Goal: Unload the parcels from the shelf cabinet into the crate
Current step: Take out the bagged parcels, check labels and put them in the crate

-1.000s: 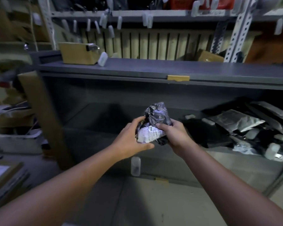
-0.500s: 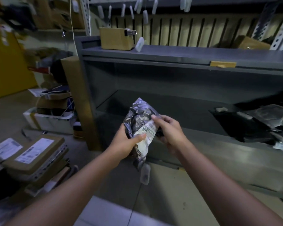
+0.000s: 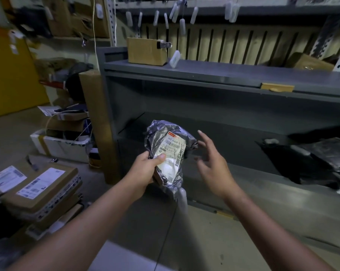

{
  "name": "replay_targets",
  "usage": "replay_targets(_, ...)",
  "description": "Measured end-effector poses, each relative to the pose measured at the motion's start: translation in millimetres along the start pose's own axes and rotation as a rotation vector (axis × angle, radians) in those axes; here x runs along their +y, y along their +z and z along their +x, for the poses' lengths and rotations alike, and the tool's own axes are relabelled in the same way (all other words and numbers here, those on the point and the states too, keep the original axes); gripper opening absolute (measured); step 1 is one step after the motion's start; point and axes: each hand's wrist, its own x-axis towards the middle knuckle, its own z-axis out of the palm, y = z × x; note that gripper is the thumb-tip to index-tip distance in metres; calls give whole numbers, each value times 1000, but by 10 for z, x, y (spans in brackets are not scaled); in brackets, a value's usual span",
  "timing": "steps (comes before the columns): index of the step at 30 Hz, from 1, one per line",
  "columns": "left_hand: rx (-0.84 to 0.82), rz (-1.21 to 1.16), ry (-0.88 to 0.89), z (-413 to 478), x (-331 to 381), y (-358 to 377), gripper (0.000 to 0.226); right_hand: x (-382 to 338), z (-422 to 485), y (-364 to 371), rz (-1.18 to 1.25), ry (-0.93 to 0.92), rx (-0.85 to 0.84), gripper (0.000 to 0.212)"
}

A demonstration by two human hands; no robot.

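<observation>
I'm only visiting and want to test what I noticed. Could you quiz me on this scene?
1. Which hand grips the crumpled silver plastic parcel with the white label?
2. True or false: the right hand has its fingers spread open.
3. The black plastic bags lie: A in the grey metal shelf cabinet; B on top of it; C in a crate.
Key: 1 left hand; 2 true; 3 A.

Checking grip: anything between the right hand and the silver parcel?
No. Head view: only a narrow bare gap separates the right hand from the silver parcel.
</observation>
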Motion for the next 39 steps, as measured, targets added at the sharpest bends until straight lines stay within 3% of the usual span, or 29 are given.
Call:
replay_targets(3, -31, -34, -20, 2, 29, -10, 23, 29, -40, -67, -421, -217, -93, 101)
replay_targets(6, -113, -23, -48, -9, 54, 2, 26, 61, -36, -23, -602, -351, -120, 106)
replay_targets(10, -191, -31, -87, 10, 63, 18, 28, 129, 14, 56, -619, -391, -65, 93)
replay_targets(13, -208, -22, -138, 55, 93, 14, 38, 208, 69, 84, -571, -374, 38, 70)
replay_targets(17, -205, 29, -172, 85, 169, -71, 50, 302, 95, 114, -294, -204, 26, 42)
replay_targets(19, -142, 111, -81, 81, 183, -99, 41, 194, 91, 103, -30, -11, 4, 7)
replay_targets(22, 4, 239, 90, 120, 162, -101, 20, 104, 122, 113, 204, 183, 3, 34)
replay_targets(25, 18, 484, 291, 198, 74, -128, 50, 83, 141, 89, 248, 280, -10, 44)
replay_targets(29, -100, 878, 476, 207, 24, -162, 88, 98, 141, 14, 396, 408, -96, 36)
replay_targets(32, -289, 909, 405, 175, 55, -99, 99, 90, 132, 5, 420, 478, -131, 31)
replay_targets(36, -467, 745, 229, 113, 158, 63, 89, 38, 129, 98, 428, 534, -126, 28)
replay_targets(39, -583, 727, 116, 65, 179, 60, 97, -3, 131, 120, 435, 575, -127, 29)
